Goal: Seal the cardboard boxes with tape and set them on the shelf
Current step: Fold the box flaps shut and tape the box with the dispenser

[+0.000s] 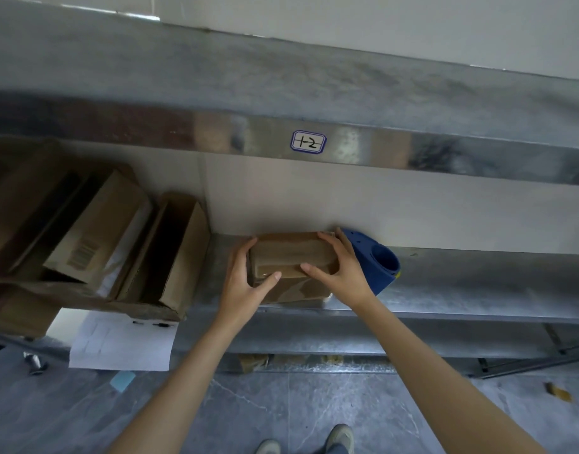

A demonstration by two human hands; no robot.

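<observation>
On the metal shelf [445, 290], at centre frame, sits the taped cardboard box [291, 257]. Left hand [245, 283] grips the box's 9 o'clock side, fingers curled behind, thumb pressed on top. Right hand [343, 270] clasps the 3 o'clock side likewise. Blue tape dispenser [379, 260] lies just beside the box at 3 o'clock. Open cartons [95, 237] stand at 9 o'clock. Label "1-2" [308, 142] sits at 12 o'clock.

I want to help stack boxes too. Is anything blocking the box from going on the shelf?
Nothing visible does. The taped cardboard box already sits on the metal shelf, held by the left hand and right hand. A blue tape dispenser lies just right of it.
</observation>
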